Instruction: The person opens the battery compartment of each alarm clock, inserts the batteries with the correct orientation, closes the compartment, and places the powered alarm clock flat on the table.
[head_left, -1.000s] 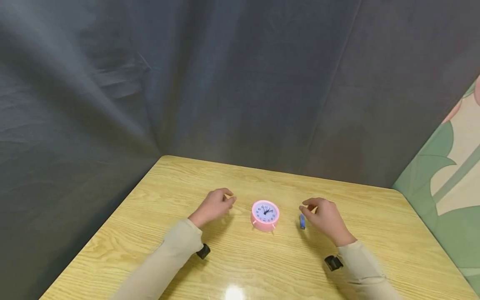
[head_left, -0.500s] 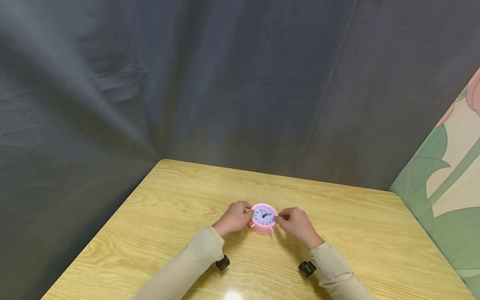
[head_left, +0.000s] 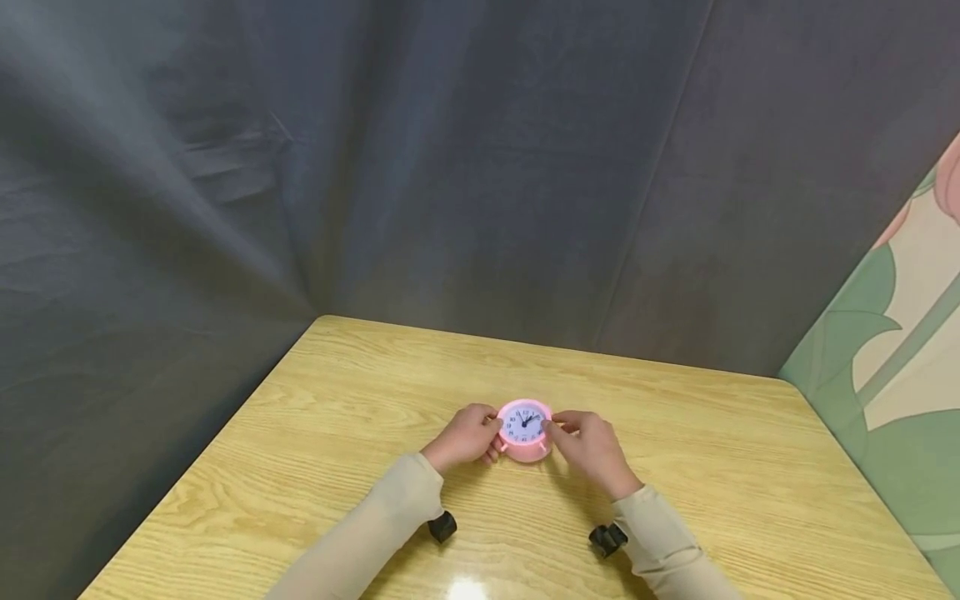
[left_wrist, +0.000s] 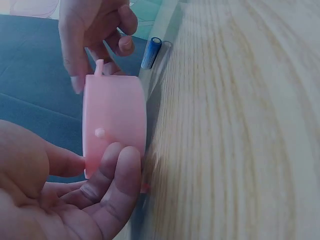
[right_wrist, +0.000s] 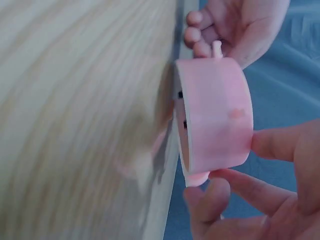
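Between the two hands is a round pink alarm clock [head_left: 524,423], its white dial facing up toward the head camera. My left hand [head_left: 461,435] grips its left side, thumb at the front rim and fingers curled behind. At the opposite side my right hand [head_left: 592,450] pinches the rim, thumb on the front edge. Small dark parts show on the clock's back in the right wrist view, where the back faces the tabletop at a slight gap. A blue battery [left_wrist: 151,52] lies on the table beyond the clock in the left wrist view; the right hand hides it in the head view.
The wood-grain table [head_left: 360,375] extends around the hands. A dark grey curtain [head_left: 480,167] hangs behind it and along the left. A flower-patterned panel [head_left: 900,375] stands at the right edge. Black wrist cameras [head_left: 442,527] sit under both sleeves.
Both hands have moved inward from either side and taken hold of the clock. The clock has shifted slightly and tilted. The battery has become hidden in the head view.
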